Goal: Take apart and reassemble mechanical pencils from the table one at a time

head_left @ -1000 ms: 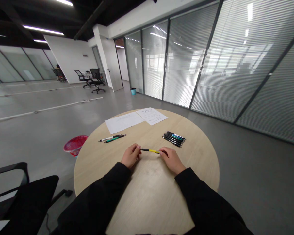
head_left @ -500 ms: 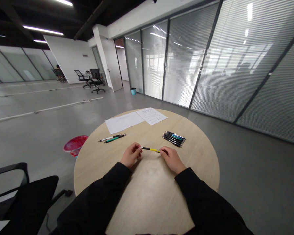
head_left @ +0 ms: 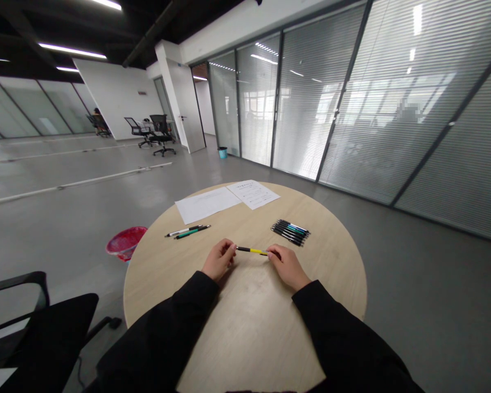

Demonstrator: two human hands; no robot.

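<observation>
A yellow and black pen (head_left: 251,250) spans the gap between my two hands, above the round wooden table (head_left: 245,305). My left hand (head_left: 220,260) pinches its dark tip end with thumb and fingers. The other end sits in the closed fingers of my right hand (head_left: 287,266). Behind my right hand several dark pens (head_left: 290,232) lie side by side. To the left, beyond my left hand, a white and black pen (head_left: 183,231) lies beside a green and black pen (head_left: 192,232).
Two printed paper sheets (head_left: 208,204) (head_left: 253,194) lie at the table's far edge. A red basin (head_left: 126,243) stands left of the table, with a black chair (head_left: 45,338) nearer at the lower left. Glass partitions with blinds rise behind.
</observation>
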